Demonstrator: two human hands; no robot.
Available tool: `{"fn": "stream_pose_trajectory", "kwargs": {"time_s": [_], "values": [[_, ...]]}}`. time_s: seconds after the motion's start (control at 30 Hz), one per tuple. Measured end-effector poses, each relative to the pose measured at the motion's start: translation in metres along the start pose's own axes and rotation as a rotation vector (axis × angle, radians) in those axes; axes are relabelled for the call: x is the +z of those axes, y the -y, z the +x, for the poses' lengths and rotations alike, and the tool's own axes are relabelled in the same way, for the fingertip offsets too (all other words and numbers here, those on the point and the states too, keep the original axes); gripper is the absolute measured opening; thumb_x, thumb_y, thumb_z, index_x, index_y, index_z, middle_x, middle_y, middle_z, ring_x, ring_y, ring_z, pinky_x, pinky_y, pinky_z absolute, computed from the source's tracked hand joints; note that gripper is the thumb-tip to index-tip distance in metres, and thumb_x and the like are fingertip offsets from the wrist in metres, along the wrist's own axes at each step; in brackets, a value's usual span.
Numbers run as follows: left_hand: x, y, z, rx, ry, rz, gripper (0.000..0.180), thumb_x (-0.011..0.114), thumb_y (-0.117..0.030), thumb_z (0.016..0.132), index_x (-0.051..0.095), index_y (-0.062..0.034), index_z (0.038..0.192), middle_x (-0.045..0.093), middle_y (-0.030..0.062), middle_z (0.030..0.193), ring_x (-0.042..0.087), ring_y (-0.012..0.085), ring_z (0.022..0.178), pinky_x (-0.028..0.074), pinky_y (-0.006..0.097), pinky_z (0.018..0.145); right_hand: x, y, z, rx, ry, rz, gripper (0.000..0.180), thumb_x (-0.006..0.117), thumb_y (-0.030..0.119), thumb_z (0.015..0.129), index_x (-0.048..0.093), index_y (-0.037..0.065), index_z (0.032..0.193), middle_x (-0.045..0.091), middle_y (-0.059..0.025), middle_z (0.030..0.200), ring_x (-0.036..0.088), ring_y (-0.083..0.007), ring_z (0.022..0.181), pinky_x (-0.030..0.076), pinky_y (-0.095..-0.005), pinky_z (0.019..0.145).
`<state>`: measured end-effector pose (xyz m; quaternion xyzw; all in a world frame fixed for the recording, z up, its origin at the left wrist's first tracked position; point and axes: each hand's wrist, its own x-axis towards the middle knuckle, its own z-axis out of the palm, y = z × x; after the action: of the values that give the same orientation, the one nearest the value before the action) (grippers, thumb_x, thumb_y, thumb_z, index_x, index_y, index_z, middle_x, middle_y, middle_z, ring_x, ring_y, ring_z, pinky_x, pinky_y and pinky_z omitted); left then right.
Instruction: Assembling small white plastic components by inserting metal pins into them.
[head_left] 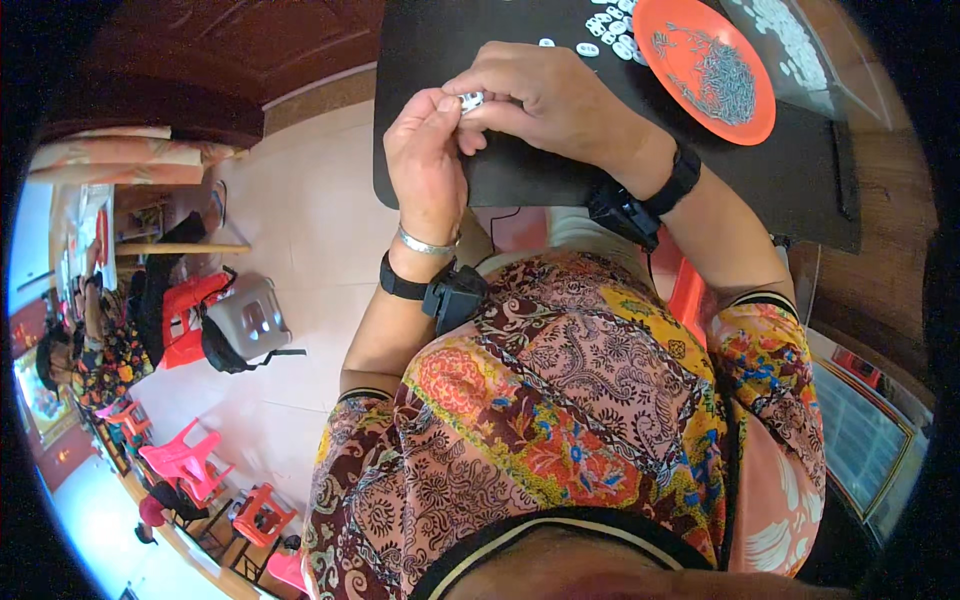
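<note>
Pinching white piece [471, 101], hands [428, 152] [548, 98] together

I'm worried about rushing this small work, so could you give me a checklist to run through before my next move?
1. Small white piece secured: ok, pinched between left grip and right grip.
2. Piece's inner side sound: cannot tell, fingertips cover much of it.
3. Metal fasteners contained: ok, heaped inside the orange plate.
4. Plate supported: ok, it rests on the dark tabletop.
5. Loose white pieces in one group: not ok, a couple lie apart from the cluster.
</note>
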<state>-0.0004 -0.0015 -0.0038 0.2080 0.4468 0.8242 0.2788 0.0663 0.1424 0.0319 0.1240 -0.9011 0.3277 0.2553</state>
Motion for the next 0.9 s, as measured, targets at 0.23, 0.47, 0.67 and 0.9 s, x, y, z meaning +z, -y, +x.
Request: {"fn": "stream_pose_trajectory", "kwargs": {"time_s": [0.23, 0.47, 0.67, 0.9], "values": [[0.000, 0.003, 0.002, 0.018, -0.006, 0.027, 0.016, 0.050, -0.010, 0.090, 0.058, 0.0028, 0.086, 0.057, 0.0052, 0.069, 0.048, 0.0088, 0.058, 0.039, 0.021, 0.055, 0.002, -0.004, 0.001, -0.077, -0.024, -0.046, 0.019, 0.063, 0.016, 0.081, 0.064, 0.007, 0.097, 0.059, -0.0088, 0.080, 0.060, -0.0261, 0.073, 0.048, -0.0323, 0.062], [0.003, 0.001, 0.003, 0.047, -0.021, 0.065, 0.017, 0.049, -0.010, 0.089, 0.059, 0.0036, 0.085, 0.057, 0.0050, 0.068, 0.048, 0.0089, 0.057, 0.038, 0.021, 0.055, 0.002, -0.005, 0.003, -0.232, -0.041, -0.128, 0.017, 0.062, 0.016, 0.081, 0.064, 0.009, 0.096, 0.060, -0.0093, 0.078, 0.061, -0.0268, 0.071, 0.049, -0.0335, 0.062], [0.000, 0.001, 0.005, 0.042, -0.018, 0.085, 0.018, 0.048, -0.011, 0.090, 0.058, 0.0029, 0.085, 0.053, 0.0028, 0.065, 0.046, 0.0092, 0.057, 0.037, 0.021, 0.055, 0.002, 0.003, 0.004, -0.091, -0.049, -0.057, 0.016, 0.061, 0.018, 0.081, 0.067, 0.009, 0.093, 0.061, -0.0091, 0.078, 0.062, -0.0276, 0.072, 0.050, -0.0344, 0.063], [-0.006, 0.008, 0.005, 0.000, 0.001, 0.069, 0.012, 0.048, -0.011, 0.090, 0.055, -0.0019, 0.085, 0.058, 0.0060, 0.074, 0.050, 0.0098, 0.061, 0.039, 0.021, 0.059, -0.019, -0.001, 0.007, -0.156, -0.017, -0.227, 0.019, 0.058, 0.018, 0.080, 0.064, 0.006, 0.094, 0.062, -0.0093, 0.084, 0.062, -0.0270, 0.075, 0.050, -0.0351, 0.068]]}}
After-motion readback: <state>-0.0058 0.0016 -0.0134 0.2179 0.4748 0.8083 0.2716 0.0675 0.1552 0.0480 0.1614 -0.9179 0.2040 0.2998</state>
